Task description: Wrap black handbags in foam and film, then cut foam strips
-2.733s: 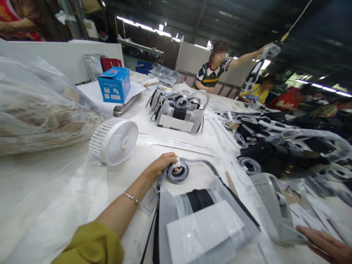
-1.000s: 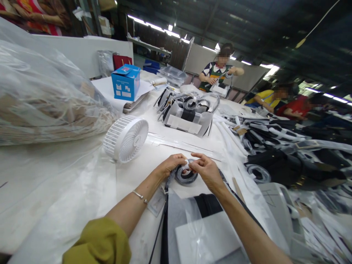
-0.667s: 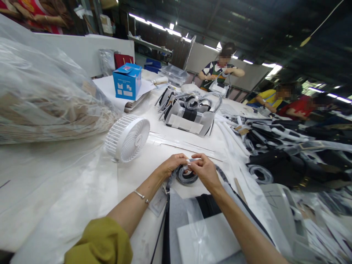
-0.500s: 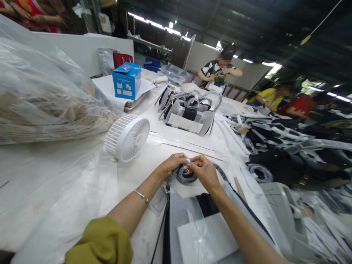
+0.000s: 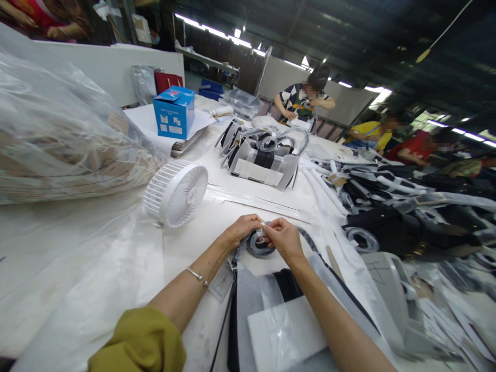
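Note:
Both hands meet at a coiled strap (image 5: 254, 250) wrapped in clear film, just beyond a handbag (image 5: 251, 294). Fingers of my left hand (image 5: 247, 230) pinch the coil's upper edge. A small white strip (image 5: 260, 232) crosses the coil there, and my right hand (image 5: 284, 238) has its thumb and forefinger closed on it. The bag is grey and black, lying under my forearms with a white card (image 5: 267, 330) and clear film over it. Its wrapped handle (image 5: 308, 241) arches past my right hand. A clear tag (image 5: 222, 284) lies left of the bag.
A white fan (image 5: 176, 194) stands to the left, before a large plastic bag of items (image 5: 70, 139). Further back are a blue box (image 5: 174, 112) and wrapped handbags (image 5: 258, 168). A grey tape dispenser (image 5: 395, 294) and piled black bags (image 5: 411, 227) are right. Co-workers sit beyond.
The whole view has shifted slightly. Both hands stay at the coil, with the fingers moving a little closer over the white strip.

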Demonstrator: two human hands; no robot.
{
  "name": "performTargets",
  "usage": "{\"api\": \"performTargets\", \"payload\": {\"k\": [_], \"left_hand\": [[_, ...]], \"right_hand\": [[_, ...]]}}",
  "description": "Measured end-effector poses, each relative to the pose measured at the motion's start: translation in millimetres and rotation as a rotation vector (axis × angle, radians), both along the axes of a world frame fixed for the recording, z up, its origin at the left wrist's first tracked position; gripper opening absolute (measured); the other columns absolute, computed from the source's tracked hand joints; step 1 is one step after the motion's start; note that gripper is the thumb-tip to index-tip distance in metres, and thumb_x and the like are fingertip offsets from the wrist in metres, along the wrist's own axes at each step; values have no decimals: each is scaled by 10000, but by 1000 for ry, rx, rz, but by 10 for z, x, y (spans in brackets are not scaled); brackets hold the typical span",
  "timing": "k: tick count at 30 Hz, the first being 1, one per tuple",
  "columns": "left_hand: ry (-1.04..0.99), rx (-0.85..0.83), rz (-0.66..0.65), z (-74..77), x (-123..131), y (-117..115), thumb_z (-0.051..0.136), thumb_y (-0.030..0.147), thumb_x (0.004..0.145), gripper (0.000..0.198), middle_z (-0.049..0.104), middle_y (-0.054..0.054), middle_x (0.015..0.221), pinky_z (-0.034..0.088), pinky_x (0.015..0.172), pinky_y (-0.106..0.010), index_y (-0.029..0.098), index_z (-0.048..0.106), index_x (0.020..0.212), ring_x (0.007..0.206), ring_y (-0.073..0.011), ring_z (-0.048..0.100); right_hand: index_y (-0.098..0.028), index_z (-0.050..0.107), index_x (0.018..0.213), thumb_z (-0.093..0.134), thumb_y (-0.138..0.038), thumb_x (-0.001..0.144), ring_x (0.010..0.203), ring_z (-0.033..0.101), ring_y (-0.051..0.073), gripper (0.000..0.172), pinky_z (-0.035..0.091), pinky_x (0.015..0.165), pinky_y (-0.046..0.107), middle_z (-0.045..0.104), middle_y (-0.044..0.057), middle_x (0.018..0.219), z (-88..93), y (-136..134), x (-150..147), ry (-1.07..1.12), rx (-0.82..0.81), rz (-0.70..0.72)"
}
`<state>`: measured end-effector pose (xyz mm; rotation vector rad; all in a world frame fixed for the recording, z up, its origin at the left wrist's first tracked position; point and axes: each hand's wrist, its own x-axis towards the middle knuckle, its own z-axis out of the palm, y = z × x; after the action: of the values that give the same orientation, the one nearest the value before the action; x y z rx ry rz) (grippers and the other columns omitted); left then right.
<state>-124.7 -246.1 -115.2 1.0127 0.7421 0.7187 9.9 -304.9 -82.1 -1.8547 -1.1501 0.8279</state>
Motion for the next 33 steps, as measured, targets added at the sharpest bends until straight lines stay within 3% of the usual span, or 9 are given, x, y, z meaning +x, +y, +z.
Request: {"api": "performTargets", "payload": {"k": [5,11,16,19,22,28,31,33], "left_hand": [[-9,9,9,25,-6,-6,677,253,658,114,609,15,643,404,553,-205,147,641,681,594,-112,525],[-34,-86,-35,52,-12,-15,607,672,734,537,613,-18,617,481,552,-249,135,640,725,539,-131,562],[-35,-82,-58,26,2,5,529,803,723,701,643,-52,615,481,523,-233,115,661,719,526,-131,581],[-38,-75,-51,-11,14,29,500,831,719,731,643,-50,598,488,528,-237,119,664,721,532,-141,595],[-45,-82,-49,-48,20,41,483,845,717,745,641,-46,587,494,537,-250,123,665,734,532,-149,598],[-24,-97,-30,-98,37,32,440,835,757,745,655,-56,608,457,551,-251,129,676,739,572,-159,584],[16,-31,19,-59,42,14,421,814,789,742,681,-54,681,472,662,-267,131,703,851,690,-182,610],[30,45,5,-3,29,-2,395,807,809,759,695,-52,730,470,747,-290,135,700,986,753,-198,621]], "right_hand": [[-231,545,677,690,-353,700,480,633,193,191,486,417,270,646,-4,525,29,-12,-11,-49,-10,8],[-247,513,656,687,-438,725,482,600,185,268,419,480,274,607,-37,512,-9,-34,59,-299,37,33],[-242,583,787,670,-413,804,551,559,173,192,367,560,272,584,-46,575,-67,-88,63,-541,184,59],[-229,669,871,605,-306,889,654,578,175,101,370,640,284,634,0,708,-75,-100,43,-671,331,194],[-253,738,950,575,-248,934,740,580,175,164,345,710,307,647,28,804,-25,-92,57,-863,397,323],[-360,659,1243,724,-349,854,878,554,215,395,305,753,342,643,38,905,240,-18,145,-1150,296,577],[-331,658,1240,804,-397,760,937,542,253,506,317,773,361,657,55,976,374,81,149,-1240,193,680],[-288,699,1149,819,-403,729,973,545,269,452,332,785,363,667,66,992,447,169,129,-1273,104,756]]}}
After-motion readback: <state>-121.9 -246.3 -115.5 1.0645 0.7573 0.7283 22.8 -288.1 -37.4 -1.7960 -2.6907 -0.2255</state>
